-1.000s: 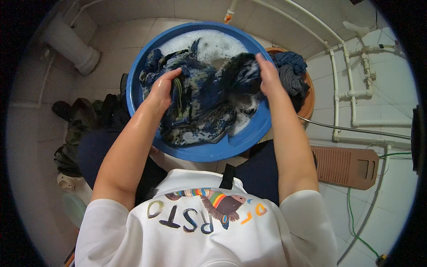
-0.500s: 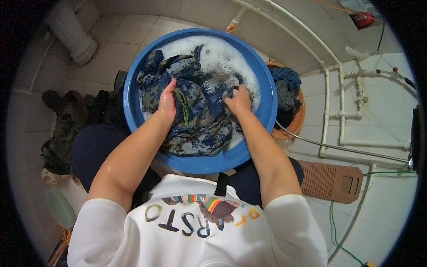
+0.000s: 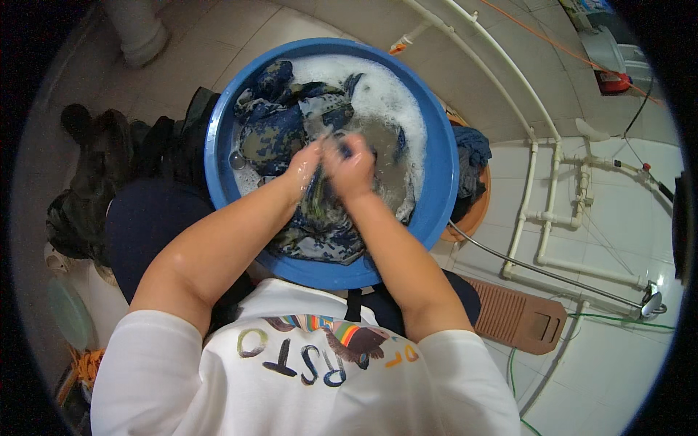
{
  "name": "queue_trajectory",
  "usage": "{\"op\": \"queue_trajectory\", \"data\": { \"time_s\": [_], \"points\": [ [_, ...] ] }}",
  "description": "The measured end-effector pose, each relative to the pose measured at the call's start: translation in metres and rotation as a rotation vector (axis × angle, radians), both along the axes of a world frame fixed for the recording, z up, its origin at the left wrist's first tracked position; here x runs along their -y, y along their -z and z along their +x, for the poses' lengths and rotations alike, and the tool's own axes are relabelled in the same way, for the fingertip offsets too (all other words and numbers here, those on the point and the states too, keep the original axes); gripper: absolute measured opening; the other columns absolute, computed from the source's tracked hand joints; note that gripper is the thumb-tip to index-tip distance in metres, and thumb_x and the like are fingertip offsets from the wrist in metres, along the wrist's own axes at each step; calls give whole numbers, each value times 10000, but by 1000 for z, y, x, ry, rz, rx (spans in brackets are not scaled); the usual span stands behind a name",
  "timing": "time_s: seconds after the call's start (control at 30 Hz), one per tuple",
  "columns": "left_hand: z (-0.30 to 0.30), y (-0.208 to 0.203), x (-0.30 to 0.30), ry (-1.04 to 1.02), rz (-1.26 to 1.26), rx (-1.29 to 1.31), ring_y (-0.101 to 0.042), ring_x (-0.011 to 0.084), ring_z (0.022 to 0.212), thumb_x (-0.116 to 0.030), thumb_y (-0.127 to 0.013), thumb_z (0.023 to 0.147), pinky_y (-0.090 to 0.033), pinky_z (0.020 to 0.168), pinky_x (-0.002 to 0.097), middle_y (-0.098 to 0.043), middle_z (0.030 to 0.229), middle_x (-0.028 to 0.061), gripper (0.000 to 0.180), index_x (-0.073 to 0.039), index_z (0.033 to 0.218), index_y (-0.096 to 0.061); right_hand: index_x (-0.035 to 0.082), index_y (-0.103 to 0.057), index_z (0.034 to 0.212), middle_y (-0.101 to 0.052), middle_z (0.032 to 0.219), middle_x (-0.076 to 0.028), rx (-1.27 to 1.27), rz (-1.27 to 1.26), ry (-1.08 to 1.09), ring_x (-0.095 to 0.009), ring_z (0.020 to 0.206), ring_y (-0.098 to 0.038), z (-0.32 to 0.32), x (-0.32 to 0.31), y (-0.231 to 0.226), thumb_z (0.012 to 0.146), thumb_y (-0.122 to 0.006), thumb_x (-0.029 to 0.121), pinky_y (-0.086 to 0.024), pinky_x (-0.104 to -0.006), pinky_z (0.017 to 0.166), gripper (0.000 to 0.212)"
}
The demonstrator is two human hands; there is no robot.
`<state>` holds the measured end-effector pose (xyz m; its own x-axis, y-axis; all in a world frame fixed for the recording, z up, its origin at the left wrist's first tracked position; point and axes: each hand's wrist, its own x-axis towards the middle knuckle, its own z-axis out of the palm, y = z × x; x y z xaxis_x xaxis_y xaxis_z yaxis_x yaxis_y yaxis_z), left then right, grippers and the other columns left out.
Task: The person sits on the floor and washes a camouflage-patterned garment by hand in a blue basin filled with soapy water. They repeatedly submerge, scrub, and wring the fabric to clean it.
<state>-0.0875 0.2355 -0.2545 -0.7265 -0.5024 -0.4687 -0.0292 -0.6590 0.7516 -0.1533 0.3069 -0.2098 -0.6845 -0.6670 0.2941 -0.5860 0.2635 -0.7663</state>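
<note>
A wide blue basin (image 3: 445,145) holds soapy water and a wet blue-and-grey camouflage garment (image 3: 273,138). Over the basin's middle, my left hand (image 3: 304,171) and my right hand (image 3: 351,171) are close together, fingers closed on a bunched part of the cloth. Motion blurs the right fingers, and both sets of fingertips are partly hidden. Green-striped cloth shows below the hands. White suds (image 3: 378,87) float along the far and right sides, with greyish water beside my right hand.
An orange tub (image 3: 476,211) with dark clothes (image 3: 471,156) stands right of the basin. A brown washboard (image 3: 509,309) and a metal shower hose (image 3: 545,258) lie nearer on the right, beside white wall pipes (image 3: 531,196). Dark garments (image 3: 94,189) are heaped at the left.
My hands have come together from opposite sides of the garment, the right moving left and the left moving right. The cloth has bunched leftward, exposing greyish water on the right.
</note>
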Motion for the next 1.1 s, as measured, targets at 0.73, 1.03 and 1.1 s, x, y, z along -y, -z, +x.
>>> {"op": "queue_trajectory", "data": {
  "time_s": [0.73,1.03,1.1],
  "points": [
    [4,-10,7,-108,-264,344,-487,210,921,-485,-623,694,-349,823,311,-535,1004,143,682,82,1044,-477,13,-611,858,-599,887,-190,270,1012,196,-327,761,-582,-178,-62,98,721,-529,481,-440,-389,678,495],
    [-9,-18,6,-99,110,-198,-454,186,1022,-461,-496,813,-328,892,303,-510,1110,104,520,-27,1098,-508,-7,-545,902,-524,990,-123,-83,-60,-79,-277,856,-561,-11,-31,-10,735,-644,296,-451,-323,738,360],
    [-3,-52,0,-133,29,-74,-474,144,964,-487,-475,817,-331,866,272,-529,1049,79,456,-73,993,-554,-22,-520,819,-518,953,-154,-72,-157,-123,-280,887,-523,26,-32,-23,708,-659,134,-420,-313,767,237]
  ]
}}
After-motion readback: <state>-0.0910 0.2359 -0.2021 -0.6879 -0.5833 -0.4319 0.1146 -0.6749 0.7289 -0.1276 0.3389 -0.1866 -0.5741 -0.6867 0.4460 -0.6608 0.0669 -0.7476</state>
